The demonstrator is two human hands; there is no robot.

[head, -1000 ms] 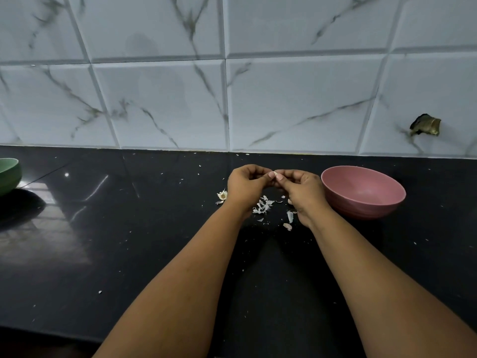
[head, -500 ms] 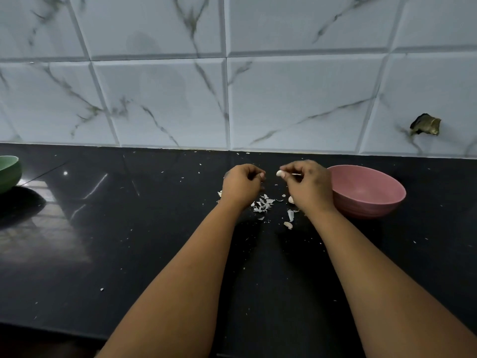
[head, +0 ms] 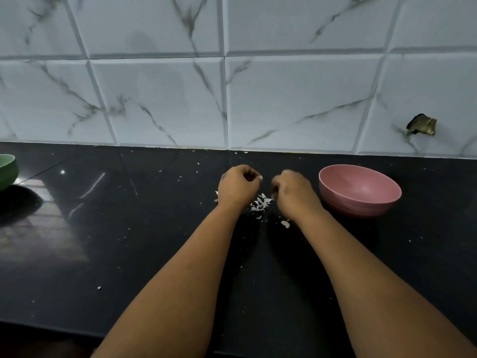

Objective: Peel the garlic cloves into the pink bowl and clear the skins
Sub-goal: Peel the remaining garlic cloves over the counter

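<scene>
A wall of white marble-veined tiles (head: 165, 99) is seen across the upper half, and a dark metallic fitting (head: 422, 124) is fixed to it at the right. Below it, a glossy black countertop (head: 103, 241) is spread across the view, speckled with tiny pale flecks. A pink bowl (head: 360, 190) is set upright on the countertop to the right of the hands; nothing can be made out inside it. A green bowl (head: 7, 171) is cut off by the left edge, well apart from everything else. Two bare forearms are extended from the bottom edge toward the middle. The left hand (head: 238, 186) is held with its fingers curled inward; whether anything is gripped inside cannot be told. The right hand (head: 293, 191), just beside the pink bowl, is blurred, its fingers curled downward; what, if anything, is pinched cannot be told. Between the two hands, a small heap of pale garlic skins (head: 260, 202) is lain on the countertop, and a single loose piece (head: 285, 224) is found nearer the viewer by the right wrist.
</scene>
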